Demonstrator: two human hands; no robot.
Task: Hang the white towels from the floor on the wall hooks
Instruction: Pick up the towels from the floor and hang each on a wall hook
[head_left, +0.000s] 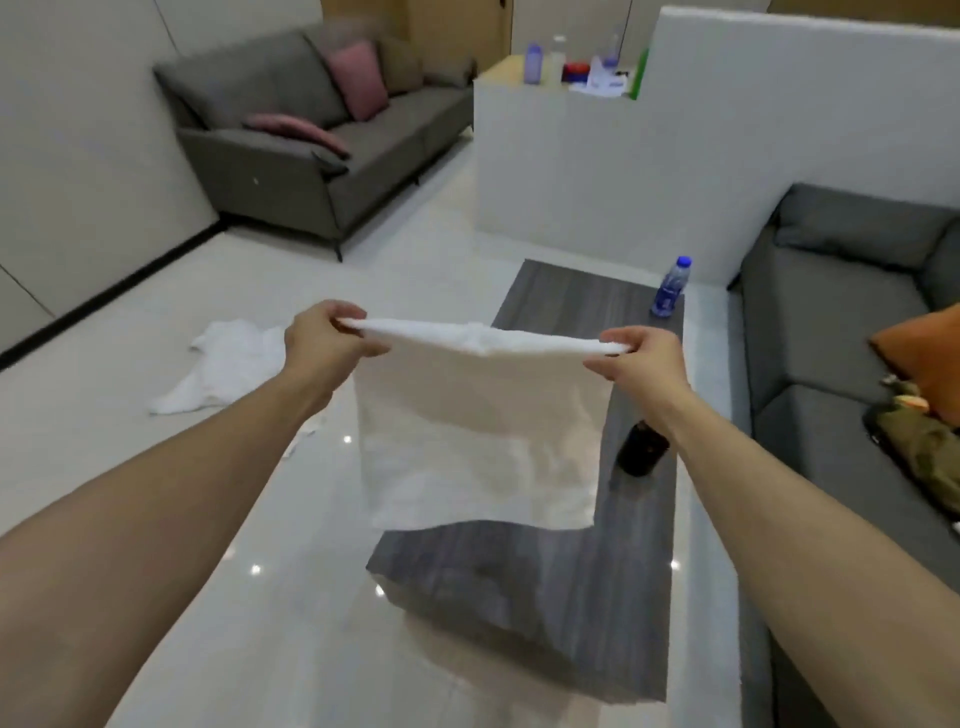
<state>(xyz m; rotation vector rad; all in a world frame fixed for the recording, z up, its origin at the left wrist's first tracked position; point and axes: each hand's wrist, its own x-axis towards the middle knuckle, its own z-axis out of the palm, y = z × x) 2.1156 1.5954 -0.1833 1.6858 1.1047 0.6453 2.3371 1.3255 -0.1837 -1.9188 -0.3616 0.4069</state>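
A white towel (478, 426) hangs spread out in front of me, held up by its top edge. My left hand (324, 340) pinches its left corner and my right hand (641, 361) pinches its right corner. The towel's lower edge hangs above the near part of a dark wood-grain coffee table (545, 597). Another white towel (228, 369) lies crumpled on the glossy tiled floor (156, 478) to the left, behind my left hand. No wall hooks are in view.
A water bottle (671, 287) stands at the coffee table's far end and a dark bottle (641, 449) lies near its middle. A grey sofa (322, 140) with pink cushions stands at the back left, another grey sofa (841, 364) at the right, and a white partition (597, 171) behind the table.
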